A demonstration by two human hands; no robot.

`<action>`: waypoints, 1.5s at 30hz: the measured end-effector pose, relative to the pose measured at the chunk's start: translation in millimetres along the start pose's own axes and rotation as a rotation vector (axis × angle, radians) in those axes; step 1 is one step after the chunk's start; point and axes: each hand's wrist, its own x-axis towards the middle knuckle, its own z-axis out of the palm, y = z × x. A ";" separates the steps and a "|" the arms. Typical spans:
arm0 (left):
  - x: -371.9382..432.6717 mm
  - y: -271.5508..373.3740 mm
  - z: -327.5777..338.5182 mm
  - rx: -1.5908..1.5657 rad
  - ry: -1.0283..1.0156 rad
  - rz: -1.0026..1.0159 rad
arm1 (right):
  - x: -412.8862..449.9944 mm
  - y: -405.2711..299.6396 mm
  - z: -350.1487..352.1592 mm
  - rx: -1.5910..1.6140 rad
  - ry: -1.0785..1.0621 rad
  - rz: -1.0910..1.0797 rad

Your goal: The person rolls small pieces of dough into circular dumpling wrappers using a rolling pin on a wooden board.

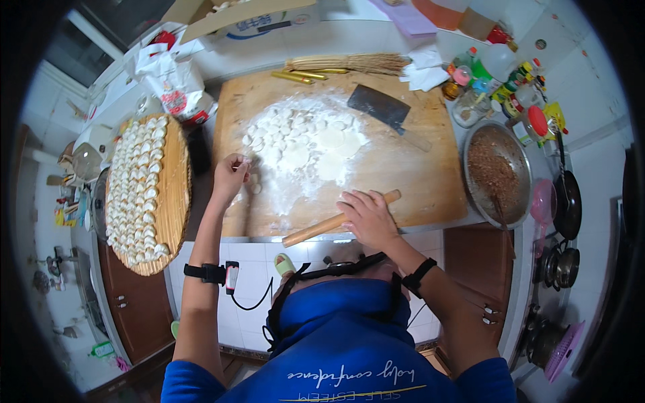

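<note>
My left hand is at the left side of the floured wooden board, its fingertips drawn together; whether a piece of dough is between them is unclear. Small dough pieces lie beside it. My right hand rests over a wooden rolling pin, which slants across the board's near edge. Round flat dough wrappers and many small dough pieces lie in flour farther back. A cleaver lies at the back right of the board.
A woven tray of filled dumplings stands left, near a flour bag. To the right are a metal bowl of minced filling and several bottles and jars. A straw brush and gold-coloured sticks lie along the board's back edge.
</note>
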 end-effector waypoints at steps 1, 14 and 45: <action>-4.3 -0.4 -7.2 0.011 0.010 -0.035 | -1.8 0.8 -0.3 -0.001 -0.003 0.004; -46.7 -18.0 44.8 0.147 -0.177 0.319 | -1.4 0.9 -4.7 -0.019 0.014 -0.004; -23.2 -6.1 84.7 0.214 -0.125 0.615 | -3.1 -0.6 -2.1 0.009 0.014 0.030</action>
